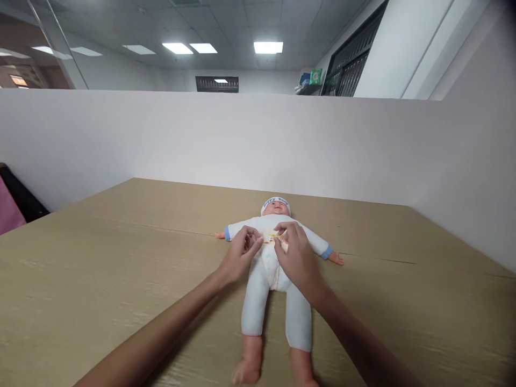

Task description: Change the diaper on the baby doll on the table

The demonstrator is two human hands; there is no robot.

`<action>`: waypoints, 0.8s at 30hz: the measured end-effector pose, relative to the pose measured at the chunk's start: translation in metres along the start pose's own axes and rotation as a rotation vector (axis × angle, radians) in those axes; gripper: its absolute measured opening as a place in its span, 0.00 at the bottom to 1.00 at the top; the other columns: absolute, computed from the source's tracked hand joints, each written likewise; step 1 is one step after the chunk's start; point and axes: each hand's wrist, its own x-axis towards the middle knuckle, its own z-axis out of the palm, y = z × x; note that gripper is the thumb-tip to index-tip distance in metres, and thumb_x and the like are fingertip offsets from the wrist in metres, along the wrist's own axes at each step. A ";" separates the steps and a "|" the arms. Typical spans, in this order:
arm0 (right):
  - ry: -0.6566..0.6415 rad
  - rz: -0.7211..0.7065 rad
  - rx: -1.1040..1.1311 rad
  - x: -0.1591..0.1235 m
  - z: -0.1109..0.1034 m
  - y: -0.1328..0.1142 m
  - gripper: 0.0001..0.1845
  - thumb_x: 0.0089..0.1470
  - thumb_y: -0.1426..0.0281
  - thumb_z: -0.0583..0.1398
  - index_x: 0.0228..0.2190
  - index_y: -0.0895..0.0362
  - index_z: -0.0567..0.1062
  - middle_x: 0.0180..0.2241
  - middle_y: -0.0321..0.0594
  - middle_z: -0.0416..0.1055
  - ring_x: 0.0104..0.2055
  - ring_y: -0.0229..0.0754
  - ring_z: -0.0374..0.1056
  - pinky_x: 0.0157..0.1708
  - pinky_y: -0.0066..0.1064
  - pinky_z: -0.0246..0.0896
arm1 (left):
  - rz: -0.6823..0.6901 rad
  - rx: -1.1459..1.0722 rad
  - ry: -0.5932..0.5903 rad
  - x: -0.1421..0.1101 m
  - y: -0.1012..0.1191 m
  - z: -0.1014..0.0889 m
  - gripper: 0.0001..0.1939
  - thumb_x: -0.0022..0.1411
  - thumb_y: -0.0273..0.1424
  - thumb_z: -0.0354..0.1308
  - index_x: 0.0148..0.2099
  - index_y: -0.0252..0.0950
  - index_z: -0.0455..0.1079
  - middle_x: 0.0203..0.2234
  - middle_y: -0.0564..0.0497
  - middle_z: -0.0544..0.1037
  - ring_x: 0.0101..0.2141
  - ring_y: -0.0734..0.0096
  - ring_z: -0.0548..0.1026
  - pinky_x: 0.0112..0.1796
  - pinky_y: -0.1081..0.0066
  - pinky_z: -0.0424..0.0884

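A baby doll [266, 279] in a white romper with blue cuffs and a white cap lies on its back on the wooden table [100, 258], head away from me and bare feet toward me. My left hand [239, 252] pinches the romper's front at the doll's chest, fingers curled on the cloth. My right hand [294, 250] rests on the chest just to the right, fingertips pressed together on the same yellowish front of the romper. Both hands cover the doll's belly.
A white partition wall [258, 140] runs behind the table and along its right side. Something pink and black [12, 207] sits at the far left edge. Bare tabletop spreads left and right of the doll.
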 end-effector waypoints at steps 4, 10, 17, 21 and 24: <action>-0.147 0.013 0.195 -0.051 -0.037 -0.029 0.03 0.70 0.66 0.58 0.44 0.50 0.72 0.42 0.43 0.76 0.40 0.47 0.74 0.43 0.39 0.73 | 0.134 0.196 -0.183 -0.041 0.039 -0.003 0.17 0.80 0.45 0.48 0.46 0.40 0.70 0.41 0.47 0.77 0.42 0.59 0.70 0.46 0.61 0.66; -0.449 0.074 0.134 -0.107 -0.058 -0.008 0.07 0.72 0.67 0.56 0.39 0.50 0.72 0.37 0.38 0.77 0.36 0.44 0.75 0.38 0.35 0.69 | 0.192 0.418 -0.543 -0.071 0.036 -0.005 0.13 0.79 0.41 0.52 0.42 0.41 0.70 0.40 0.47 0.79 0.46 0.56 0.69 0.49 0.58 0.64; -0.336 0.092 -0.158 -0.099 -0.034 0.018 0.11 0.71 0.65 0.58 0.33 0.51 0.69 0.29 0.34 0.73 0.28 0.43 0.70 0.30 0.34 0.55 | -0.018 0.447 -0.249 -0.064 0.005 0.015 0.15 0.76 0.46 0.57 0.43 0.40 0.66 0.39 0.47 0.74 0.42 0.57 0.71 0.44 0.61 0.66; -0.277 0.042 -0.245 -0.105 -0.025 0.014 0.12 0.72 0.66 0.58 0.33 0.51 0.70 0.32 0.36 0.73 0.31 0.43 0.70 0.31 0.35 0.54 | -0.025 0.534 -0.219 -0.061 0.005 0.024 0.17 0.72 0.48 0.61 0.40 0.39 0.69 0.38 0.47 0.72 0.39 0.58 0.70 0.41 0.62 0.65; -0.268 0.038 -0.218 -0.109 -0.026 0.013 0.10 0.71 0.68 0.59 0.34 0.52 0.71 0.35 0.37 0.73 0.35 0.45 0.71 0.34 0.36 0.59 | 0.005 0.534 -0.209 -0.060 0.006 0.025 0.16 0.72 0.44 0.61 0.37 0.39 0.70 0.35 0.48 0.72 0.38 0.58 0.70 0.41 0.63 0.65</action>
